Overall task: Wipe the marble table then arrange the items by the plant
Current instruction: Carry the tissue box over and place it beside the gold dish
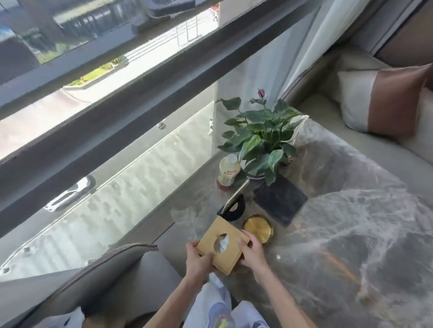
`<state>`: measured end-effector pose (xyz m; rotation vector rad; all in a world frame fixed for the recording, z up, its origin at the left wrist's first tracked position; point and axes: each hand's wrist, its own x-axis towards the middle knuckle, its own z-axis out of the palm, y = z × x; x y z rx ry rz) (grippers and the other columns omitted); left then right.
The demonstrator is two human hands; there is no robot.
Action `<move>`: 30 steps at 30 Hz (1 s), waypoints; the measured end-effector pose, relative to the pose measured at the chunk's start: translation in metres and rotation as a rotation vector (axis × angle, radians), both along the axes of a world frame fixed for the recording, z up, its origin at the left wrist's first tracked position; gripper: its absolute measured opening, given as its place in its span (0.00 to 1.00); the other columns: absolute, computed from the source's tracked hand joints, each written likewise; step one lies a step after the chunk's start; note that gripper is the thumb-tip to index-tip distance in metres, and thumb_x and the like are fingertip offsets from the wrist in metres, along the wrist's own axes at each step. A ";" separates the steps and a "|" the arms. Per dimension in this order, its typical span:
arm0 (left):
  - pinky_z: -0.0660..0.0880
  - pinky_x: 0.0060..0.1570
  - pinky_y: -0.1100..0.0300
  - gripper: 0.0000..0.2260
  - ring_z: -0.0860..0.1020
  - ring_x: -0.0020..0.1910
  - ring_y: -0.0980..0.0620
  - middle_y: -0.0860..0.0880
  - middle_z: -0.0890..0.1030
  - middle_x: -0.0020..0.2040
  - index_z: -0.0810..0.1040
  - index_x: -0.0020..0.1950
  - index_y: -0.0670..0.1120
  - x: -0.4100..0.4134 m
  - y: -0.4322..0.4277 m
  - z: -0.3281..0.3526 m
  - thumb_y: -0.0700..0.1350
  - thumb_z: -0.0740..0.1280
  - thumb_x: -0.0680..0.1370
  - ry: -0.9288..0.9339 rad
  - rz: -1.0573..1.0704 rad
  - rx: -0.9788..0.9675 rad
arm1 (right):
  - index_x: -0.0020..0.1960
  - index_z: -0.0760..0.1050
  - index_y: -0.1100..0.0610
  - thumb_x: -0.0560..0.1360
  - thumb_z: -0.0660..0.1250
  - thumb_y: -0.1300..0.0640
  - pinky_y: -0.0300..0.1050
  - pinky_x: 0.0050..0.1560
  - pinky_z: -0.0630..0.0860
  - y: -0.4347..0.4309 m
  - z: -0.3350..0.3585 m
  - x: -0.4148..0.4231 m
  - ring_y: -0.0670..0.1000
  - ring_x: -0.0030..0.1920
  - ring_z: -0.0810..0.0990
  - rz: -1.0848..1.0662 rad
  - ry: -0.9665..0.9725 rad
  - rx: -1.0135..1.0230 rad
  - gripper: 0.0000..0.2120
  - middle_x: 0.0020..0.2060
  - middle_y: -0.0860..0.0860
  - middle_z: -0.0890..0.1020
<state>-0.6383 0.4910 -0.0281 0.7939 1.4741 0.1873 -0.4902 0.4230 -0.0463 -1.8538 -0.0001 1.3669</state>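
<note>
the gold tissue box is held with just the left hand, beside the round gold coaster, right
No, both hands hold it: the head view shows the left hand and right hand gripping the gold tissue box by opposite sides, beside the round gold coaster.

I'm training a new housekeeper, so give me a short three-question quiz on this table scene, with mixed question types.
1. True or false: the left hand and the right hand both hold the square tan tissue box with the round opening.
2. Multiple choice: what stands beside the green potted plant, on its window side? A) a pale plastic bottle B) a red mug C) a glass vase.
3. Fill in: the round gold disc lies on the grey marble table near a flat rectangular slab whose colour is ____.
Key: 1 true; 2 A; 3 black.
</note>
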 end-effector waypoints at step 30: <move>0.80 0.43 0.37 0.14 0.81 0.49 0.36 0.39 0.76 0.53 0.64 0.52 0.49 0.014 -0.017 -0.013 0.33 0.64 0.75 0.023 -0.117 -0.092 | 0.63 0.72 0.45 0.80 0.63 0.55 0.46 0.43 0.81 -0.038 -0.003 0.006 0.52 0.53 0.81 -0.099 0.045 -0.054 0.12 0.56 0.52 0.81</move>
